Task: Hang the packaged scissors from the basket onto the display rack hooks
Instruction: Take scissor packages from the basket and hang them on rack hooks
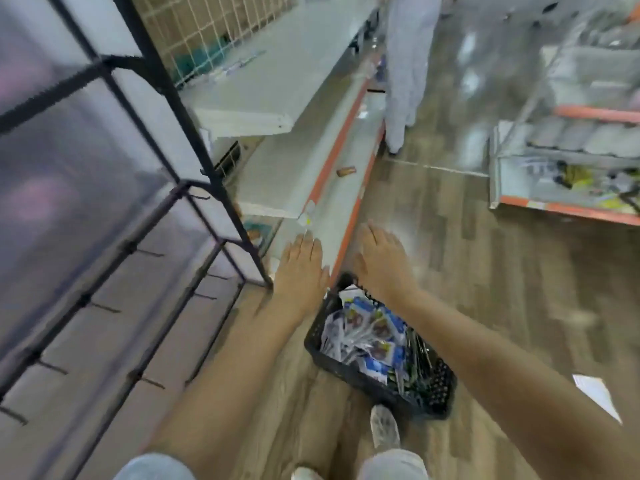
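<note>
A black plastic basket [436,386] stands on the wooden floor in front of my feet. It holds several packaged scissors [367,327] with blue and white cards. My left hand [300,268] reaches forward above the floor, fingers straight, holding nothing. My right hand [382,258] stretches out over the basket's far end, fingers straight and empty too. The black display rack [138,244] with short bare hooks [152,254] rises at the left, beside my left arm.
White shelves with orange edges [329,161] run along the left of the aisle. Another person [405,71] stands further down. A low shelf unit [568,161] stands at the right. A white paper [597,396] lies on the floor.
</note>
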A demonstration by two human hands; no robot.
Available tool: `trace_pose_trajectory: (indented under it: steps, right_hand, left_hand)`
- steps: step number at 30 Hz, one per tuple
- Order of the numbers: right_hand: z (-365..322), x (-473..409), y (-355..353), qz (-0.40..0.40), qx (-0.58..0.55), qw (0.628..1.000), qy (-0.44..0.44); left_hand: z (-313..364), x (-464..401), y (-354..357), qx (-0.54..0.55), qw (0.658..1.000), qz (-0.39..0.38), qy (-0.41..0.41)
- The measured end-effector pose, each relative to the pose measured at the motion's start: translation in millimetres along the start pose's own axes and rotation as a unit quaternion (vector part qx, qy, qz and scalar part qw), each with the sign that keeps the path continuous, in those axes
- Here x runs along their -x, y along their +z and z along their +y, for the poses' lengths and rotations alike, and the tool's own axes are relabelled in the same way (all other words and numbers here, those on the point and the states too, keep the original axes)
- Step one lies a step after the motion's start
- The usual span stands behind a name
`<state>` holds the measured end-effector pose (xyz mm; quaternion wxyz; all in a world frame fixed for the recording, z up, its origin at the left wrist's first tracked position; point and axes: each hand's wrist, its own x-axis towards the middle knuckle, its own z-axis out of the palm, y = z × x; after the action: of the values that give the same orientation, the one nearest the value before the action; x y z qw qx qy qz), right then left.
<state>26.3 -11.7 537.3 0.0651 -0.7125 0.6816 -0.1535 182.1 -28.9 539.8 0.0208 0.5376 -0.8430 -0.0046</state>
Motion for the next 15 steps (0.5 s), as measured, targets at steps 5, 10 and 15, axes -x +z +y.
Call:
trace_pose_trajectory:
  steps: [5,10,15]
  right_hand:
    - [79,31,45,-0.069,0.017,0.990,0.121]
    - [138,66,110,-0.176,0.033,0.969,0.168]
    - [184,106,184,-0.259,0.037,0.939,0.223]
  left_hand:
    - [45,-16,79,-0.028,0.992,-0.122,0.034]
    - [68,-21,143,-0.035,0.983,-0.173,0.049]
    - [80,-12,232,0.028,0.971,-0.238,0.014]
